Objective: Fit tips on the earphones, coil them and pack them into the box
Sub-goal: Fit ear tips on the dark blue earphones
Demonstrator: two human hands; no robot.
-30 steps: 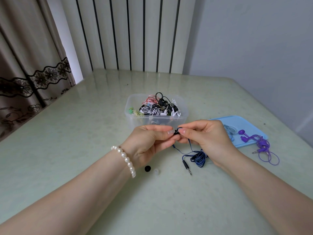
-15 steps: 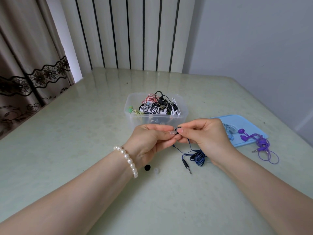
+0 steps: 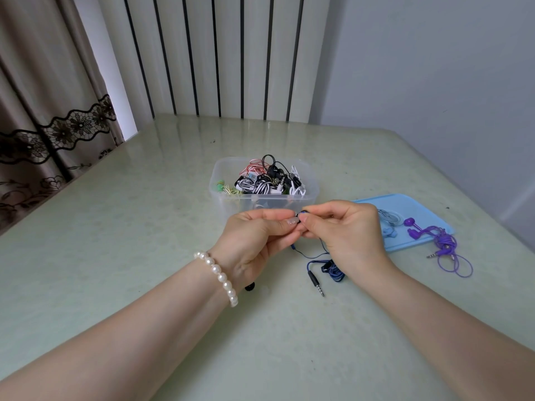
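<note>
While both hands meet just in front of the clear box (image 3: 262, 202), the left hand (image 3: 254, 241) and the right hand (image 3: 347, 235) each pinch a small dark earbud (image 3: 300, 213) between curled thumb and fingertips; it is mostly hidden, so which way it points cannot be told. Its dark blue cord (image 3: 312, 256) drops from the pinch to the table (image 3: 144, 227), where the rest lies bunched under the right wrist. The plug (image 3: 317, 283) lies flat, its long axis running toward the person and slightly right, metal tip nearest. A black ear tip (image 3: 250, 286) sits beside the left wrist, which wears a pearl bracelet (image 3: 220, 276). Coiled earphones (image 3: 266, 180) fill the box. Purple earphones (image 3: 440, 241) trail off a blue lid (image 3: 419, 206) to the right.
</note>
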